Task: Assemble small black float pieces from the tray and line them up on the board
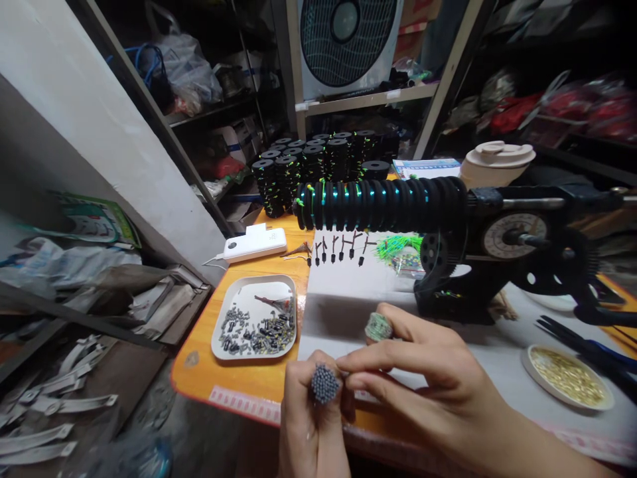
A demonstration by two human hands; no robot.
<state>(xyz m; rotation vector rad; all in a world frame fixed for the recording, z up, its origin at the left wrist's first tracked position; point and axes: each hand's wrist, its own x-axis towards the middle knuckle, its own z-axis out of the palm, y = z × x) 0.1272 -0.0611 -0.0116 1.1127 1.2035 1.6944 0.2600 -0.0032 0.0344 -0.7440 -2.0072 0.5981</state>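
Note:
My left hand (301, 415) is closed around a bundle of thin grey rods (326, 384), whose round ends face up toward me. My right hand (432, 372) comes in from the right, its fingertips pressed together against the left hand beside the bundle. Whatever they pinch, if anything, is too small to make out. A greenish wrapping (379, 327) covers the tip of one raised right finger. Past the hands, a black ribbed roll (381, 204) with green and blue threads is mounted level on a black machine (492, 232) with a dial.
To the left is a white tray (217, 332) of small dark parts and tweezers. Small black-tipped pieces (341, 249) lie in a row near green strands (401, 249). Gold bits fill a dish (608, 403) beside black pliers (572, 335). Several black rolls (313, 159) stand behind a power bank (256, 243).

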